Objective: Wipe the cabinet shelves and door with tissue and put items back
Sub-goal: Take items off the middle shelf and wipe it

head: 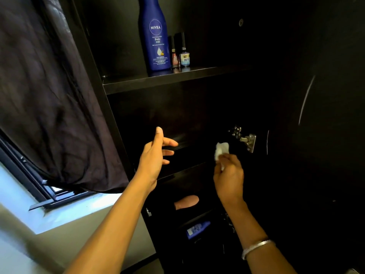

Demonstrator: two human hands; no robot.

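My right hand (229, 175) pinches a wad of white tissue (221, 150) just below the door hinge (245, 138). My left hand (156, 155) hovers at the middle shelf (185, 153), fingers spread and holding nothing. The lotion bottle (155, 34) stands on the upper shelf (158, 82).

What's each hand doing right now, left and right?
Left hand: open, fingers spread, holding nothing, near the dark cabinet shelf.
Right hand: holds a crumpled white tissue.
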